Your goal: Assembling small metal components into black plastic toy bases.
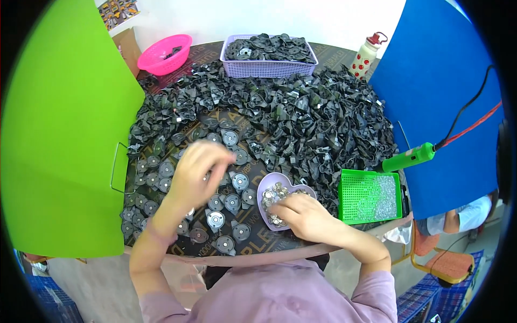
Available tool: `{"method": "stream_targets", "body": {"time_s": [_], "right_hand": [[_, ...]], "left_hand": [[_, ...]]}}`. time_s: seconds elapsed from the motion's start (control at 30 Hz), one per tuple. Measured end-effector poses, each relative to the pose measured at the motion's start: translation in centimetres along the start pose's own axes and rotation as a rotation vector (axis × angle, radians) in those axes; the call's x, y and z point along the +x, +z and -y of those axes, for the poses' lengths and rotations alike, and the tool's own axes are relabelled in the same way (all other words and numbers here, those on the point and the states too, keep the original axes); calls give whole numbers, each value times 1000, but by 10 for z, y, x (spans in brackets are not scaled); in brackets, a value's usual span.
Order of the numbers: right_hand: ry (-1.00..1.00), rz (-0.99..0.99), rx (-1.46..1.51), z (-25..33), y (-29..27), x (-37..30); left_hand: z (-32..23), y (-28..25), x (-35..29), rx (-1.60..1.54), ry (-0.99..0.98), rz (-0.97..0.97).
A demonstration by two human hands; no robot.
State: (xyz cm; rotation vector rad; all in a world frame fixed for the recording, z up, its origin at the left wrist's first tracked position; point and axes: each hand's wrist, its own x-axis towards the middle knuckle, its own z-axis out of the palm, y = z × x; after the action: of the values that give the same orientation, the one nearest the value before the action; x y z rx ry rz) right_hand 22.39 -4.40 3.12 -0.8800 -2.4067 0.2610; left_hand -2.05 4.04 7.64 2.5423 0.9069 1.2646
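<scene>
My left hand (pixel 196 175) hovers over round black discs with metal centres, slightly smeared by motion. Its fingers are curled in with the thumb bent toward them, and whatever they hold is hidden. One such disc (pixel 239 182) lies just right of it, and a shinier one (pixel 215 219) sits nearer the table's front edge. My right hand (pixel 307 216) reaches into a purple heart-shaped bowl (pixel 264 188) of small round metal pieces (pixel 276 192). Its fingers are drawn together down among the pieces, and their tips are partly hidden.
Black plastic parts (pixel 323 118) heap across the table's far half. Behind them stand a purple basket (pixel 269 69) of black discs, a pink basket (pixel 167 62) and a bottle (pixel 364 56). At right are a green tray (pixel 355 199) of clear bits and a green electric screwdriver (pixel 409 158). Green (pixel 64 134) and blue (pixel 441 107) panels flank the table.
</scene>
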Motion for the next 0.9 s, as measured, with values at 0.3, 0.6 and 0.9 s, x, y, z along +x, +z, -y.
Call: {"method": "stream_targets", "body": {"time_s": [0.3, 0.6, 0.9], "right_hand": [[130, 293, -270, -20, 47, 11], [334, 136, 62, -42, 24, 8], [384, 137, 82, -48, 28, 0]], "left_hand": [[96, 102, 43, 486, -286, 564], [117, 123, 52, 461, -324, 649], [120, 130, 57, 228, -315, 599]]}}
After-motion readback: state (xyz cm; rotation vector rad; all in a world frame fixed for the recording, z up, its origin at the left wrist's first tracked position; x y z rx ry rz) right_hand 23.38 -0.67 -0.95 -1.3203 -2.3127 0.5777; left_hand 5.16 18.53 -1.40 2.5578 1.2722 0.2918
